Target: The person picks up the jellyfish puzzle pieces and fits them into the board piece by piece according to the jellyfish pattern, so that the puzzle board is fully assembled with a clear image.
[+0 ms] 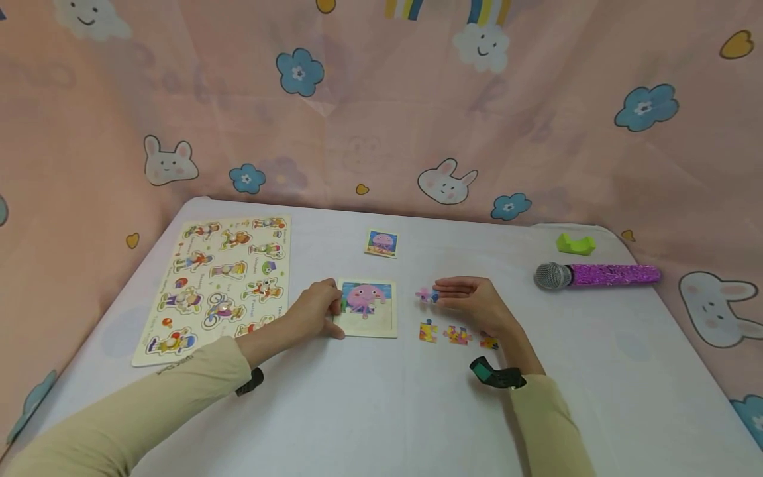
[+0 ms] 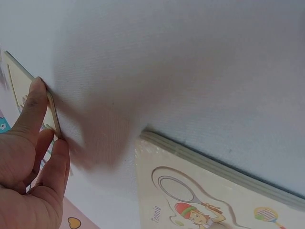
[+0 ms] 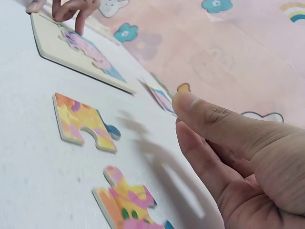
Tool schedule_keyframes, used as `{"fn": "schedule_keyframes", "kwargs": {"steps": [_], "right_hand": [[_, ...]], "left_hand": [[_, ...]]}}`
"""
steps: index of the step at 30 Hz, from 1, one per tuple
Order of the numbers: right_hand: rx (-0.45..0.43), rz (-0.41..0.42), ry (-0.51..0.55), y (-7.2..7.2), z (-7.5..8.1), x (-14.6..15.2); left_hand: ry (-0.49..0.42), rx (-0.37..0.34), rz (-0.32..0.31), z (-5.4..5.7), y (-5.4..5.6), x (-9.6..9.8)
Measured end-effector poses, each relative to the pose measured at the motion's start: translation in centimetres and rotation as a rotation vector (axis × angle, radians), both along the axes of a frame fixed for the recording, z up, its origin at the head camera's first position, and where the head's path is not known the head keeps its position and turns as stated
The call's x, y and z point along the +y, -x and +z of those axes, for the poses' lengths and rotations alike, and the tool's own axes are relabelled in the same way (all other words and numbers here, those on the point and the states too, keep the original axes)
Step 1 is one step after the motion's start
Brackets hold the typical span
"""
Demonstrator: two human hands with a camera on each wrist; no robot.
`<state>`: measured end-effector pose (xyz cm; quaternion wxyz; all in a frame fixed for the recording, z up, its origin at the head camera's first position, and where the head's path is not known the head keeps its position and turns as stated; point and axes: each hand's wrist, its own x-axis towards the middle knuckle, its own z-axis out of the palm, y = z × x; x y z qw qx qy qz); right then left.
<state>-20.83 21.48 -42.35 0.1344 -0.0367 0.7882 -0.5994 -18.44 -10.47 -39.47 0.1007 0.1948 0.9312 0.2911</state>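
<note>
My left hand [image 1: 314, 308] holds the left edge of a small square puzzle board [image 1: 386, 324], thumb near the lower corner and curled fingers higher up. In the board's recess lies a partly assembled pink octopus picture [image 1: 362, 296]; bare wood shows at its right and bottom. My right hand [image 1: 471, 301] pinches a pink and blue puzzle piece [image 1: 425, 295] between thumb and fingers, to the right of the board. Below that hand lie a yellow puzzle piece [image 1: 427, 330], a yellow and pink puzzle piece [image 1: 457, 334] and another puzzle piece [image 1: 489, 340] partly behind the wrist.
Behind the board lies a small octopus picture card [image 1: 381, 243]. A large peg board of cartoon figures [image 1: 203, 278] is at the left. On the right are a purple glittery microphone [image 1: 614, 274] and a green curved block [image 1: 575, 244]. A pink patterned curtain [image 1: 357, 119] hangs behind the table.
</note>
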Motion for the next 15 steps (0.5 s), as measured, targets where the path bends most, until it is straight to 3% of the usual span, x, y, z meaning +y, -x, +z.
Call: {"fn": "schedule_keyframes", "kwargs": {"steps": [15], "right_hand": [[-0.014, 0.012, -0.005, 0.1, 0.1, -3.4]], "left_hand": [[0.001, 0.007, 0.008, 0.2, -0.1, 0.1]]}}
